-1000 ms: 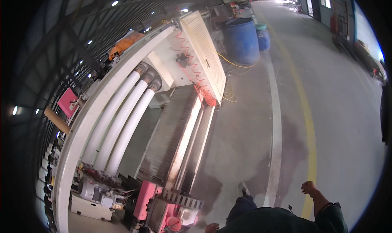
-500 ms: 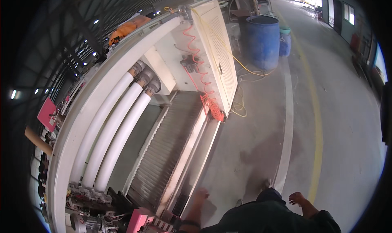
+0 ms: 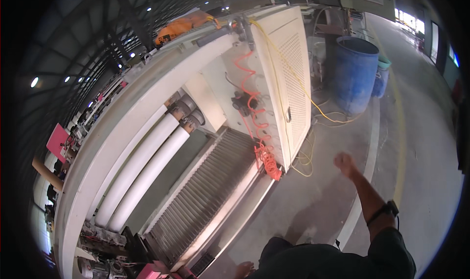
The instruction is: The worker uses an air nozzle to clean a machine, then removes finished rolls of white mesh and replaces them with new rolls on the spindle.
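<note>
My right arm reaches forward over the grey floor, a dark band round the forearm. At its end my right hand (image 3: pixel 346 165) is loosely closed, blurred a little, and nothing shows in it. My left hand (image 3: pixel 245 269) hangs low at the bottom edge beside my dark clothing; its fingers are partly hidden. Neither hand touches anything. To the left stands a large cream machine frame (image 3: pixel 100 137) with white rollers (image 3: pixel 147 169) and a ribbed metal bed (image 3: pixel 205 176). A coiled red air hose (image 3: pixel 268 161) hangs at its near corner, the thing closest to my right hand.
A cream perforated door panel (image 3: pixel 289 83) closes the machine's end. Yellow hose (image 3: pixel 338 121) loops across the floor beside it. Ahead stand a big blue barrel (image 3: pixel 355 78) and a smaller blue drum (image 3: pixel 380 83). A pale floor stripe (image 3: pixel 370 156) runs along the walkway.
My right arm has swung forward and up from beside my body, while my left hand has dropped back toward the lower edge. The machine's end and the barrels appear nearer.
</note>
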{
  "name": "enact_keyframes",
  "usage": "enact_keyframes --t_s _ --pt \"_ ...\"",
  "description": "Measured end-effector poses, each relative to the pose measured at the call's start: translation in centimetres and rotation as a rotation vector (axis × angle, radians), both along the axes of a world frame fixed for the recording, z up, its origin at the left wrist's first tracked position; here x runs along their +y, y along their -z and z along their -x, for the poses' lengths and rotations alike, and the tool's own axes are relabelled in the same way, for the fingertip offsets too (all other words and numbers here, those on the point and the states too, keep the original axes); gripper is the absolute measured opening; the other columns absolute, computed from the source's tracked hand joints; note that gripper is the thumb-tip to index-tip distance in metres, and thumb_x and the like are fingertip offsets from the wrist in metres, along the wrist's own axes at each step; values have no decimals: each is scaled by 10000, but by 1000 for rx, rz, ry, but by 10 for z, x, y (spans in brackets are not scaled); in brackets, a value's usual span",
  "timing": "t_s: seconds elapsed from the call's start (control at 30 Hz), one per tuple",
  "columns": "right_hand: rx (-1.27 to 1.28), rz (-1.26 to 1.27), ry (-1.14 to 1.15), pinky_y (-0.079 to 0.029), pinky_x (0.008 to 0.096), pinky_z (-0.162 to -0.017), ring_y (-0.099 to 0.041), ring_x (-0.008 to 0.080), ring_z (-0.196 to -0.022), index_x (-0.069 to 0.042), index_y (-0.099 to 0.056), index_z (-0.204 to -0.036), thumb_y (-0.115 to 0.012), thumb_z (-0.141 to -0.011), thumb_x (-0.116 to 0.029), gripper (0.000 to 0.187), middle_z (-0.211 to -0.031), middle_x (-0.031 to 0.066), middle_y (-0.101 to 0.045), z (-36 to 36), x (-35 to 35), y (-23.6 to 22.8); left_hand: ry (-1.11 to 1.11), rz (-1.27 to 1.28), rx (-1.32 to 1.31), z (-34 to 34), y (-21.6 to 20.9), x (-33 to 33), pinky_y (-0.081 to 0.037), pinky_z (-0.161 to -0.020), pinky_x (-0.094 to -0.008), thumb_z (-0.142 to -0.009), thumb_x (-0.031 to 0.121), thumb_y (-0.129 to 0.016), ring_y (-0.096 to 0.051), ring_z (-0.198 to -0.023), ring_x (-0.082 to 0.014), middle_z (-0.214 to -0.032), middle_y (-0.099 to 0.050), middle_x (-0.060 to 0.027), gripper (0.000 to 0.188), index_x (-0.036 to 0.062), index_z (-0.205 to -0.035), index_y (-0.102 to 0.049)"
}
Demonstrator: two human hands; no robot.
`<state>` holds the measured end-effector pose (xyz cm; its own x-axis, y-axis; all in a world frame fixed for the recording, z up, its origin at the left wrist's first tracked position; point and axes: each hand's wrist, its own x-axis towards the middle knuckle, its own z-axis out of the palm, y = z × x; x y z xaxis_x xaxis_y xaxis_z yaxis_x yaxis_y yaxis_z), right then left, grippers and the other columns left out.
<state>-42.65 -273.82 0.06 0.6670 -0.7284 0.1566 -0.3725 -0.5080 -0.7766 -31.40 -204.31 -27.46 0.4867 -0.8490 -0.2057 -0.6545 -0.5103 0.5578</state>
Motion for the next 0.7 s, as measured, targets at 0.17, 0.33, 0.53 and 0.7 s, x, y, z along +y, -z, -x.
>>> enact_keyframes --t_s 0.17,0.33,0.53,0.7 --pt "-374 219 -107 -509 370 -767 -654 295 -863 -26 -626 -1130 -705 -816 -234 385 -1003 176 -671 -197 -55 -169 -98 5 77 -53 11 -38 -525 -710 -408 -805 335 -596 -651 -852 -303 -871 -658 -115 262 99 -893 -667" --pt "-512 466 -102 -518 355 -755 -671 268 -816 -21 -634 -1105 -703 -828 -274 382 -921 142 -689 -352 -45 -323 -774 307 813 -136 41 -46 -565 -761 -426 -905 267 -573 -677 -890 -334 -1023 -660 -175 330 28 -1131 -593" --pt "-526 595 -45 -518 382 -740 -677 297 -764 6 -658 -1023 -698 -809 -345 412 -815 159 -692 -417 -80 -391 -1320 534 980 -213 -67 -153 -584 -645 -400 -902 134 -554 -687 -730 -307 -941 -649 -186 292 3 -1163 -558" --pt "-414 702 84 -514 432 -710 -653 364 -736 21 -651 -819 -668 -818 -357 378 -753 194 -667 -447 -90 -396 -1478 566 864 -184 -68 -177 -576 -592 -372 -883 129 -561 -682 -699 -305 -902 -637 -175 269 -28 -1100 -574"
